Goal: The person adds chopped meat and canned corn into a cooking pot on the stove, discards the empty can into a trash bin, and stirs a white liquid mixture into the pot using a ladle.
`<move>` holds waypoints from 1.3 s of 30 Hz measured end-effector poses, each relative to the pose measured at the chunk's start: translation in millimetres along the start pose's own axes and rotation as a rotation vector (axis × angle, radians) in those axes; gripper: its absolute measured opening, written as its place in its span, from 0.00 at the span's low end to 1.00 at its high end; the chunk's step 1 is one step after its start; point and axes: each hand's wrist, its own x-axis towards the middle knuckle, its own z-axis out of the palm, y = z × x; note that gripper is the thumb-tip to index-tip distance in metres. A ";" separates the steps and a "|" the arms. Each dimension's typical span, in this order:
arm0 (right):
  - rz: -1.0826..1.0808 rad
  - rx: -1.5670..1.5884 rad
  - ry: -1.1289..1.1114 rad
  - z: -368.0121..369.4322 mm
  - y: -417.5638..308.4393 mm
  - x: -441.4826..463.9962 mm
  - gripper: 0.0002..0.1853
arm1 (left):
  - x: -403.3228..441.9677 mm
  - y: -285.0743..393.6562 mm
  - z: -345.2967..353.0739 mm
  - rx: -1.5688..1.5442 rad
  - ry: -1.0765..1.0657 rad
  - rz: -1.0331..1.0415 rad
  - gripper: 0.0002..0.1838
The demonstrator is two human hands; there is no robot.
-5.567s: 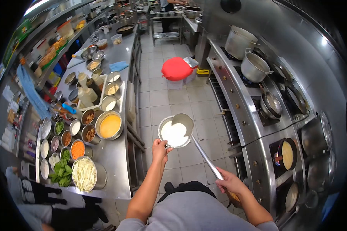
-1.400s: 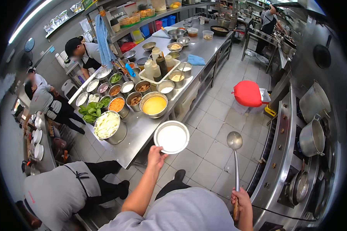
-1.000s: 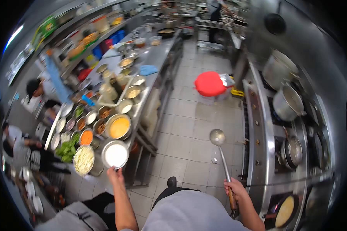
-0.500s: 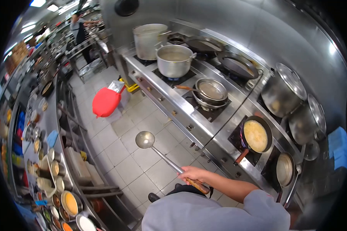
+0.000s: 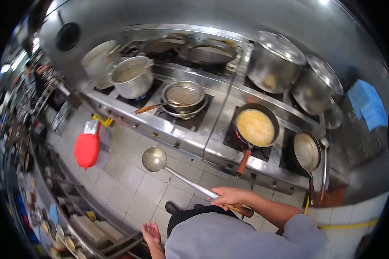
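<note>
My right hand (image 5: 225, 196) is wrapped around the wooden-ended handle of a long metal ladle (image 5: 154, 159). The ladle's bowl points left, above the tiled floor and in front of the stove. My left hand (image 5: 151, 233) shows at the bottom, beside my body, its fingers loosely apart with nothing in them. On a burner ahead of my right hand sits a dark frying pan (image 5: 274, 117) with a bubbling yellow mixture (image 5: 254, 127) in it. Its reddish-brown handle (image 5: 244, 162) sticks out over the stove's front edge.
A steel stove (image 5: 177, 140) bears an open pot (image 5: 132, 82), a strainer (image 5: 183, 93) over a pan, and lidded stockpots (image 5: 275, 64). Another pan (image 5: 307, 151) sits at right. A red lid (image 5: 87, 150) is on the floor side. A worktop with containers runs along the left.
My view has swung right toward the stove. My left hand has come into view at the bottom. The ladle stays in my right hand.
</note>
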 end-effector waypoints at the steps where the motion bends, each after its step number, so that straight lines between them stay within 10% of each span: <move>1: -0.003 0.031 0.034 0.9 1.1 -13.2 0.15 | 15.8 -8.2 19.7 0.082 -0.121 -0.059 0.21; 12: -0.028 0.354 0.500 38.6 11.0 -96.0 0.15 | 133.6 -81.3 255.4 0.601 -0.518 -0.225 0.29; 20: -0.243 0.734 1.124 94.6 3.2 -85.6 0.15 | 180.8 -146.3 389.1 0.674 -0.514 -0.229 0.16; 30: -0.210 0.817 1.578 163.1 -66.8 -50.1 0.06 | 221.9 -198.4 418.6 0.646 -0.484 -0.291 0.17; 39: -0.275 0.883 1.493 169.9 -38.4 -45.9 0.08 | 245.5 -207.4 417.6 0.512 -0.453 -0.441 0.14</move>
